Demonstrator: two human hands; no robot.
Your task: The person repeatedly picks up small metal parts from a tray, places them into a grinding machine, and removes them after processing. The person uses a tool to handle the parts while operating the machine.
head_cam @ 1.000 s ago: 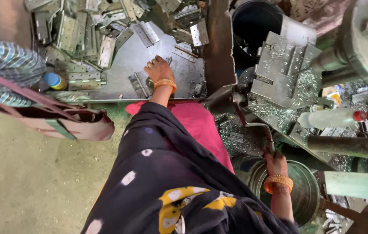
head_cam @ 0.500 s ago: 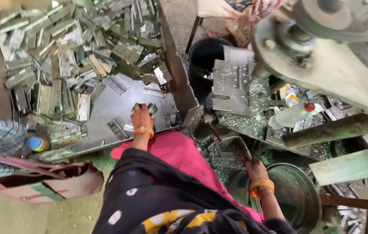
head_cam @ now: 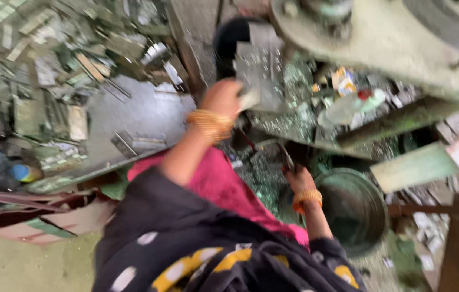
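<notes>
2 hands [head_cam: 224,100]: left grips 1 metal piece [head_cam: 250,99] (blurred), right [head_cam: 298,179] grip unclear.

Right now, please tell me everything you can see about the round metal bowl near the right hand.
The round metal bowl is a wide, shallow basin that looks like dull grey-green metal with a thin raised rim. It sits low, below the cluttered machine bench, and opens upward. Its inside looks dark; the blur hides whether anything lies in it. The right hand with orange bangles hangs just beside its left rim; whether it touches the rim cannot be told.
</notes>
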